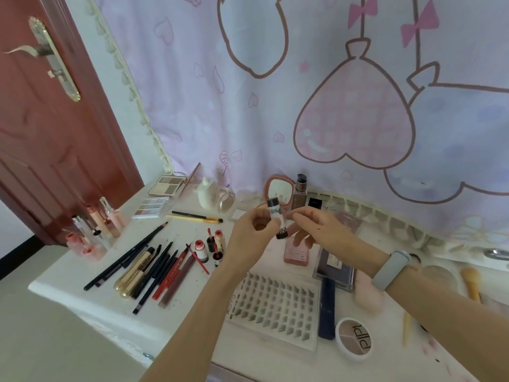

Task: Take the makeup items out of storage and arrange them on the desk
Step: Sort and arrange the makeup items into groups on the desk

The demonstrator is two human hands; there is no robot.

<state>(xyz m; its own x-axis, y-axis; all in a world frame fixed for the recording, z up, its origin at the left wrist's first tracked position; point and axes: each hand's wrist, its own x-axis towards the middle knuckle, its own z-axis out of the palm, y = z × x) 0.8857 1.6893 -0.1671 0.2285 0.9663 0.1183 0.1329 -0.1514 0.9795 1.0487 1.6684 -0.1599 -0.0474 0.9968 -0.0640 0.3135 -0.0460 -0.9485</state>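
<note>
Holding two small bottles above the desk (91, 296), the left hand (252, 235) pinched one bottle (274, 208) upright while the right hand (316, 227) closed on another (282, 230), probably to sort them beside the matching small bottles (209, 248) lying below.
</note>
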